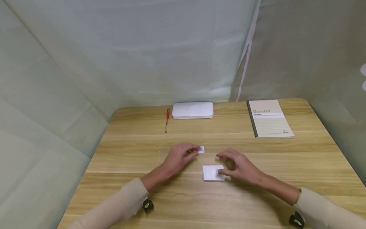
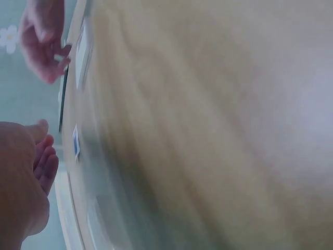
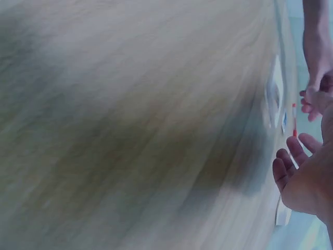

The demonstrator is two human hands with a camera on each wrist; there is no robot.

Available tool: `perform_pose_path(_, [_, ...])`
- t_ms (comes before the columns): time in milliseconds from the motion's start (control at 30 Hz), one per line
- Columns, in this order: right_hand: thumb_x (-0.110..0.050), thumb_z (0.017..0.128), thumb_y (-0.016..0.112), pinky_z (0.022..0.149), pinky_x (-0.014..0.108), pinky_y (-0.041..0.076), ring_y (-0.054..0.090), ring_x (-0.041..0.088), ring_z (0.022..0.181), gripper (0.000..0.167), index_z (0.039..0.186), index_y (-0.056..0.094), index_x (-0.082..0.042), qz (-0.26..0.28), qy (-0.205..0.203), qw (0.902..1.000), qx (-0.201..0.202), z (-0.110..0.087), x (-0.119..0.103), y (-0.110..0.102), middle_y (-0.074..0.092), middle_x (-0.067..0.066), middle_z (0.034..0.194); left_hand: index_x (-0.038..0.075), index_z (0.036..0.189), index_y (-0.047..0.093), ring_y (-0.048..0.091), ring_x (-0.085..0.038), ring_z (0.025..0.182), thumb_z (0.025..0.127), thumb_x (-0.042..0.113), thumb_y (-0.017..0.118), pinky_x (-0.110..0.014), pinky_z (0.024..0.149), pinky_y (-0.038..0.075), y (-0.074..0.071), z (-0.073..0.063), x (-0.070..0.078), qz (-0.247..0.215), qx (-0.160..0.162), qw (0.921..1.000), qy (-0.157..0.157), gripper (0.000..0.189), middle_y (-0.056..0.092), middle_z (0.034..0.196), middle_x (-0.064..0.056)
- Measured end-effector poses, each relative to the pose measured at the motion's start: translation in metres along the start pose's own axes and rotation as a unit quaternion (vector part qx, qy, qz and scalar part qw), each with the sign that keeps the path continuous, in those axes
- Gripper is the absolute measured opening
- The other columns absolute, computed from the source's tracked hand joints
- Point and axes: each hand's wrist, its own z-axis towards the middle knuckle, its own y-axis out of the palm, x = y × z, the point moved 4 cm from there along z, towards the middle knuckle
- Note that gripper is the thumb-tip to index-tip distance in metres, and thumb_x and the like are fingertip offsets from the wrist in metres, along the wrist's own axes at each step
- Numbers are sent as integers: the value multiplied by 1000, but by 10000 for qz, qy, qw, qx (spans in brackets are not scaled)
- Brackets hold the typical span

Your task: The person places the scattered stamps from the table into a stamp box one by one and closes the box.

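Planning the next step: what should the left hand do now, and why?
Probably lower the left hand to pinch the small blue-and-white piece: it lies on the table, and the left wrist view shows a gap between the two.

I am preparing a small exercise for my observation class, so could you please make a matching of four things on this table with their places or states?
1. Red pen
2. Notebook
3. Blue-and-white slip
4. Small white case

A. Partly hidden by the right hand in the head view
B. Just left of the long white case
C. Has "Gambit" printed on its cover
D. Beside the left hand

Pairs: 1-B, 2-C, 3-D, 4-A
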Motion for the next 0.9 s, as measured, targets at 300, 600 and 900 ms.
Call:
perform_pose_path(300, [-34, 75, 98, 101, 52, 55, 63, 22, 112, 68, 131, 70, -7, -273, -157, 9993, -224, -10, 5, 8, 68, 4, 124, 12, 111, 82, 69, -10, 87, 97, 15, 79, -26, 78, 59, -3, 19, -26, 6, 261, 9962, -826, 14, 79, 105, 1])
perform_pose_path(600, [-38, 74, 99, 103, 51, 52, 59, 21, 117, 71, 131, 69, -7, -491, -135, 9981, -359, -15, 6, 12, 64, 1, 125, 15, 104, 83, 66, -5, 81, 94, 18, 83, -25, 74, 56, 4, 26, -33, 21, 34, 9939, -1101, 11, 79, 100, 3])
perform_pose_path(900, [-35, 74, 99, 107, 55, 50, 58, 24, 121, 70, 130, 70, -7, -528, -58, 9979, -380, -16, 8, 14, 64, 2, 127, 13, 102, 82, 64, -4, 76, 93, 18, 84, -22, 70, 56, 12, 26, -35, 47, -136, 9919, -1264, 10, 76, 90, 5])
